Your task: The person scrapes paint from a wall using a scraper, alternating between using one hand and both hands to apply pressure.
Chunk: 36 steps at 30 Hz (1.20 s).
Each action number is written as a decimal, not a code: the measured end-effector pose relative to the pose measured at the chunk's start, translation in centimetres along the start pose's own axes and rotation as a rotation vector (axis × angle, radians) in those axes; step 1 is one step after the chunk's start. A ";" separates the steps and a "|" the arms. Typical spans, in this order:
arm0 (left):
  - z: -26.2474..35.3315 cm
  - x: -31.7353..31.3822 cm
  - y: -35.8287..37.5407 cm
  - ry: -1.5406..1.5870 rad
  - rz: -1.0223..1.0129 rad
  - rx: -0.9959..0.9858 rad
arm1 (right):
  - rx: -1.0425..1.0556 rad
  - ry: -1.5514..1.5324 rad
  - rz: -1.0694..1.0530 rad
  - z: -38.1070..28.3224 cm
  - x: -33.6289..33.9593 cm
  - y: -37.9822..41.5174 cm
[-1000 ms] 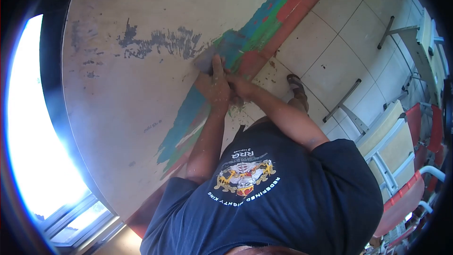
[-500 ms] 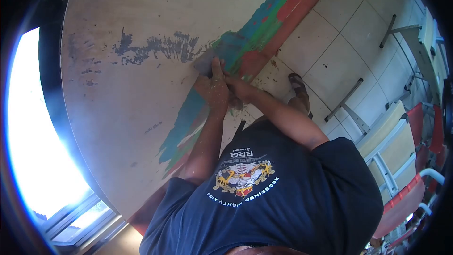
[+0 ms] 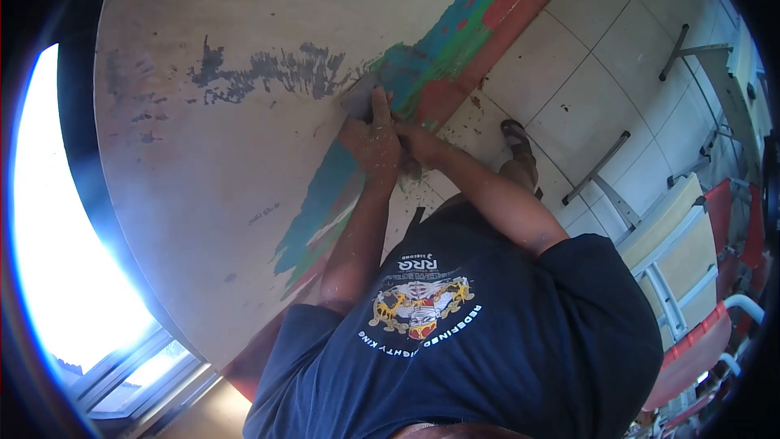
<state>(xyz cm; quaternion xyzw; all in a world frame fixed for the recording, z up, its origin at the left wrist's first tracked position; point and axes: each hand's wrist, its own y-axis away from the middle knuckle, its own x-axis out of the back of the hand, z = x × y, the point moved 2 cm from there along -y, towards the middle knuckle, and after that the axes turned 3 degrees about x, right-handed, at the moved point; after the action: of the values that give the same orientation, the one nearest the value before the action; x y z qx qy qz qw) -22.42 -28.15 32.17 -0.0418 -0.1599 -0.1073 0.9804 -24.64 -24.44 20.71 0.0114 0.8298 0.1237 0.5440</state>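
A scraper [image 3: 358, 99] with a flat grey blade lies against the pale wall [image 3: 211, 162], at the edge of a painted band [image 3: 443, 41] of blue, green and red. My left hand [image 3: 374, 145] is closed on the scraper, its index finger stretched along the blade. Close beside it, my right hand [image 3: 417, 145] is wrapped around the handle end, which the fingers mostly hide. Green specks dot the back of my left hand. Left of the blade, the wall carries a patch of dark grey marks [image 3: 268, 71].
Paint flakes [image 3: 475, 118] are scattered on the white tiled floor [image 3: 561, 57], near my sandalled foot [image 3: 517, 136]. Folding chairs [image 3: 682, 252] with metal legs stand along the right. A bright window [image 3: 73, 219] is at the left.
The view has shifted slightly. Both hands and the scraper appear a little higher and further right, still at the edge of the blue paint. The grip looks the same.
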 end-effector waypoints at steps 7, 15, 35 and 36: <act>0.8 -0.3 -0.2 -0.013 -0.017 0.024 | -0.001 0.053 0.033 -1.0 -0.5 0.3; 0.5 -0.2 -0.3 -0.017 0.013 0.044 | 0.136 0.009 0.166 -0.7 -1.3 -0.4; 2.6 -1.2 -0.8 0.027 -0.051 0.053 | 0.008 0.133 0.069 -2.6 -0.8 1.0; 2.1 -1.1 -0.5 0.030 -0.050 0.046 | 0.009 0.141 0.052 -3.0 -0.8 0.8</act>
<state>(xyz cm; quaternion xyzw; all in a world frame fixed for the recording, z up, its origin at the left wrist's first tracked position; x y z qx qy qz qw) -24.14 -28.15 33.86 -0.0133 -0.1485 -0.1287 0.9804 -27.15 -24.38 22.77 0.0267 0.8660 0.1343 0.4809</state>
